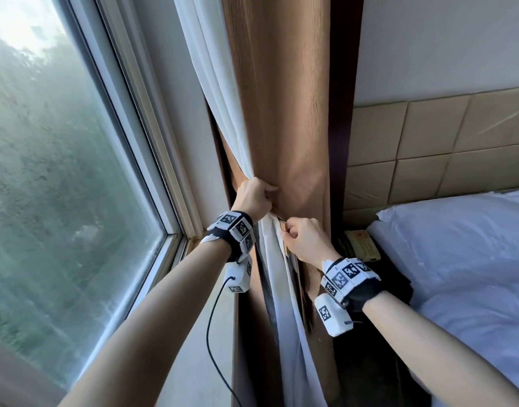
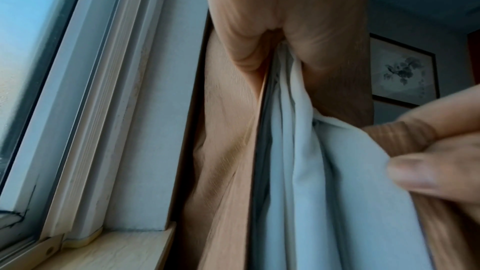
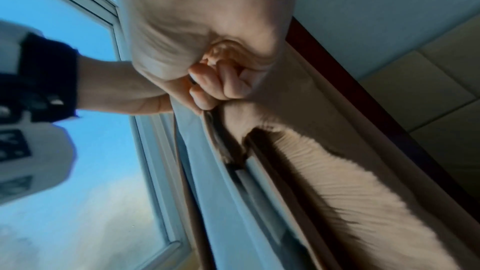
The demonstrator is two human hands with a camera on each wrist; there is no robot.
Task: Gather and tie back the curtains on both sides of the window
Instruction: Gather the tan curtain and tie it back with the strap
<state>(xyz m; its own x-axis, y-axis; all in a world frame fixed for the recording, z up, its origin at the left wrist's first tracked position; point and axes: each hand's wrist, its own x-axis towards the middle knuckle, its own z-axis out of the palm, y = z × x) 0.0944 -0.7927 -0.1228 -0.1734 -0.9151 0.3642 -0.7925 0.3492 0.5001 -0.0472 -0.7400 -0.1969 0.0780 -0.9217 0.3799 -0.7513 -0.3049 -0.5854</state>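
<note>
A brown curtain with its white lining hangs bunched at the right side of the window. My left hand grips the gathered bundle at waist height, with its fingers curled into the folds. Just below and to the right, my right hand pinches a ribbed brown tieback band against the white lining. The band trails down along the curtain in the right wrist view. Where the band's far end goes is hidden.
The window pane fills the left, with a wooden sill below. A dark wooden post stands behind the curtain. A bed with white pillows, a padded headboard and a beige telephone lie to the right.
</note>
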